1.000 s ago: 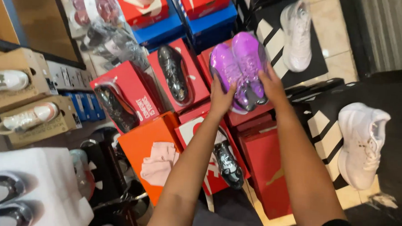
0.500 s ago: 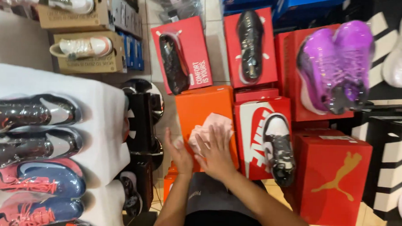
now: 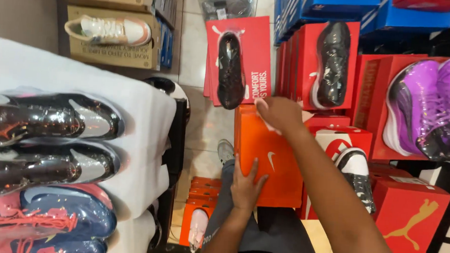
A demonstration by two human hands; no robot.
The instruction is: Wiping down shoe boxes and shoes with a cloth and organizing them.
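An orange shoe box [image 3: 267, 153] stands in front of me among stacked boxes. My left hand [image 3: 246, 183] lies flat on its near left edge, fingers spread. My right hand [image 3: 278, 112] is closed on a pale cloth [image 3: 266, 118] pressed to the far top edge of the box; most of the cloth is hidden under the hand. Beside the orange box on the right, a black-and-white shoe [image 3: 357, 178] rests on a red and white box [image 3: 335, 139].
A purple pair of shoes [image 3: 430, 107] sits on a red box at right. Wrapped black shoes [image 3: 231, 70] [image 3: 333, 63] lie on red boxes behind. At left, a white shelf [image 3: 133, 132] carries several wrapped shoes. Brown boxes [image 3: 114, 46] with a pale shoe stand at far left.
Both hands left the purple shoes and came down to the orange box. My right hand has since moved with the cloth to the far edge of the box; my left now rests at its near edge.
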